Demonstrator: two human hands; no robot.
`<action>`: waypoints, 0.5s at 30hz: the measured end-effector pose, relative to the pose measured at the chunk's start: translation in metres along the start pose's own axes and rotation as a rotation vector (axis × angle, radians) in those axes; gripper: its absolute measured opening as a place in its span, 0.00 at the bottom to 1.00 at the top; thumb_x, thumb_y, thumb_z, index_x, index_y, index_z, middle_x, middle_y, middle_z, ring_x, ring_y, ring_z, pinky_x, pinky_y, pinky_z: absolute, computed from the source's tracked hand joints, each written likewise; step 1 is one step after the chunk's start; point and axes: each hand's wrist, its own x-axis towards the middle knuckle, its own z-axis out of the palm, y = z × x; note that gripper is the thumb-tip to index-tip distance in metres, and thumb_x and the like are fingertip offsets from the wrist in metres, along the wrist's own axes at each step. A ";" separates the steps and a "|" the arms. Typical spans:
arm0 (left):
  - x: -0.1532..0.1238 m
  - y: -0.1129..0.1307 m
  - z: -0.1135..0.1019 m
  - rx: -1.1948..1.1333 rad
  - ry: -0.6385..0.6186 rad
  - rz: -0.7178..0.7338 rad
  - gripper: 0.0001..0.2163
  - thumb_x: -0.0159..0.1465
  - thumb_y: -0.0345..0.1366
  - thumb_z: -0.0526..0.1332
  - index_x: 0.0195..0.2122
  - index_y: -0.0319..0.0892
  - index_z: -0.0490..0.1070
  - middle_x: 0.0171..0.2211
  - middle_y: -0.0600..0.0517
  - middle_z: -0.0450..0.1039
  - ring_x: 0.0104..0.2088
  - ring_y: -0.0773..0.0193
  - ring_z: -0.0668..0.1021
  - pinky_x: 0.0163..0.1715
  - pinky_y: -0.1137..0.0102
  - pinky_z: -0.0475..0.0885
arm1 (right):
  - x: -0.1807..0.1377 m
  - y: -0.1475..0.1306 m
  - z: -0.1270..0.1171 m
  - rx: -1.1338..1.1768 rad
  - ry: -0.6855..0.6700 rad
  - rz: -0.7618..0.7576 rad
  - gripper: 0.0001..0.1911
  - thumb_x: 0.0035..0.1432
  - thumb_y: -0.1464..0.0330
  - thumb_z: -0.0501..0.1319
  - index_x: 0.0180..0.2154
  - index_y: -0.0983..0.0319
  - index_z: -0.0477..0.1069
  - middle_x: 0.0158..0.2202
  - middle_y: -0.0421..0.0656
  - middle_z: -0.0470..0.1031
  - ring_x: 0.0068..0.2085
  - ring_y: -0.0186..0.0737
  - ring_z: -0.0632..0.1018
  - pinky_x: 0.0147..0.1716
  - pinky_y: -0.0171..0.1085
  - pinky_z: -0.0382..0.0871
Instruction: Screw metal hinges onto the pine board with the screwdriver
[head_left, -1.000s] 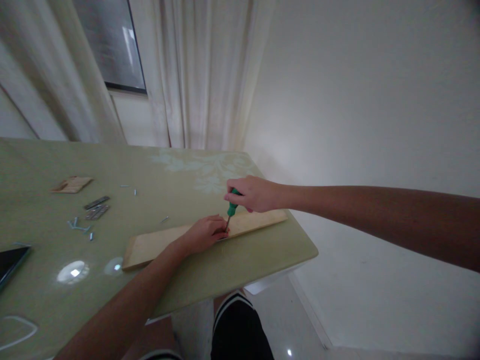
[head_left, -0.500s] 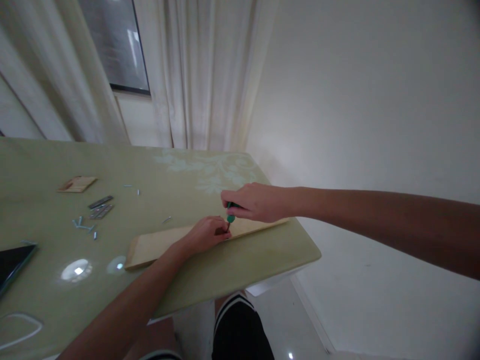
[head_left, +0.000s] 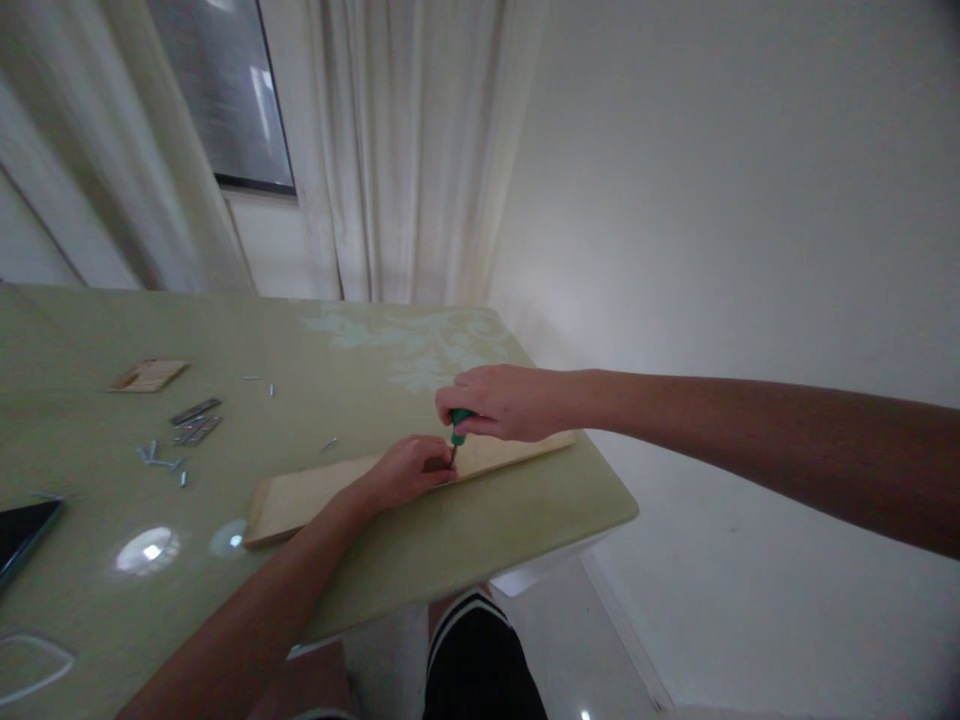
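A pale wooden board [head_left: 306,495] lies flat along the near edge of the table. My right hand [head_left: 499,403] is wrapped round the green handle of a screwdriver [head_left: 457,437], which stands nearly upright over the board. Its shaft points down beside the fingertips of my left hand [head_left: 407,470]. That hand rests on the middle of the board, thumb and fingers pinched together around the screwdriver's tip. Whatever sits between those fingertips is too small to make out. Just behind the board lies a loose screw [head_left: 329,445].
Several small screws [head_left: 159,460] lie left on the green table [head_left: 487,545], near some metal hinges [head_left: 196,430]. A small wooden piece [head_left: 150,376] lies farther back. At the left edge are a dark flat object [head_left: 26,535] and a white loop [head_left: 37,665]. A wall [head_left: 712,250] rises at right.
The view has shifted slightly. The green screwdriver handle has turned or tilted a little in my right hand. My left hand keeps its place on the board.
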 end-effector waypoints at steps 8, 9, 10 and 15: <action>-0.002 0.001 0.001 -0.027 0.030 -0.034 0.12 0.67 0.46 0.65 0.32 0.44 0.77 0.33 0.52 0.79 0.37 0.59 0.80 0.40 0.68 0.71 | 0.003 -0.013 -0.004 0.030 -0.005 0.271 0.14 0.74 0.60 0.53 0.48 0.61 0.71 0.41 0.50 0.82 0.37 0.43 0.76 0.33 0.38 0.60; -0.002 0.001 0.001 -0.031 0.034 -0.040 0.12 0.67 0.47 0.65 0.32 0.44 0.77 0.33 0.52 0.79 0.37 0.59 0.80 0.40 0.68 0.71 | 0.001 -0.015 -0.007 0.050 -0.044 0.180 0.11 0.73 0.63 0.54 0.50 0.61 0.70 0.42 0.49 0.82 0.37 0.42 0.77 0.34 0.37 0.61; -0.002 0.001 0.002 -0.035 0.038 -0.045 0.12 0.67 0.47 0.65 0.32 0.44 0.78 0.32 0.52 0.79 0.37 0.59 0.80 0.40 0.68 0.71 | 0.000 -0.016 -0.009 0.062 -0.069 0.126 0.11 0.72 0.64 0.55 0.52 0.60 0.69 0.42 0.48 0.82 0.38 0.42 0.77 0.35 0.37 0.62; -0.001 0.001 0.001 -0.068 0.032 -0.051 0.12 0.65 0.48 0.67 0.37 0.44 0.79 0.35 0.51 0.81 0.38 0.59 0.79 0.41 0.68 0.72 | 0.002 -0.010 -0.003 -0.094 -0.038 0.477 0.24 0.73 0.51 0.52 0.38 0.61 0.77 0.36 0.53 0.82 0.36 0.49 0.79 0.31 0.40 0.60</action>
